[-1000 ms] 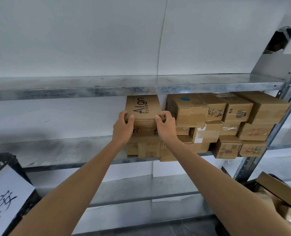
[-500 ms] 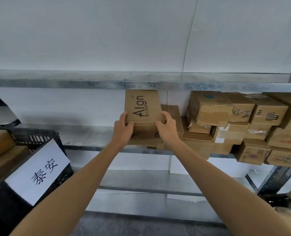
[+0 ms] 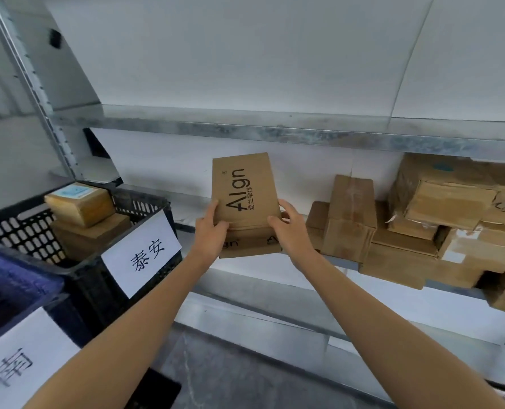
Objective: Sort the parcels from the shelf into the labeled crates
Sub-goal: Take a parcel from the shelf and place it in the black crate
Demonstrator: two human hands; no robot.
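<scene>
**Both hands grip the Algn box**

The left hand [image 3: 210,231] and right hand [image 3: 289,231] each curl round a near corner of the box [image 3: 242,190]. They hold it up in front of the shelf [image 3: 245,134] with its printed face towards the camera. To its right, a stack of parcels [image 3: 422,225] sits on the shelf. To its left stands a black crate [image 3: 27,234] with a white label [image 3: 140,252], holding two brown parcels [image 3: 80,202]. Nearer is a blue crate [image 3: 15,278] with its own label.
</scene>
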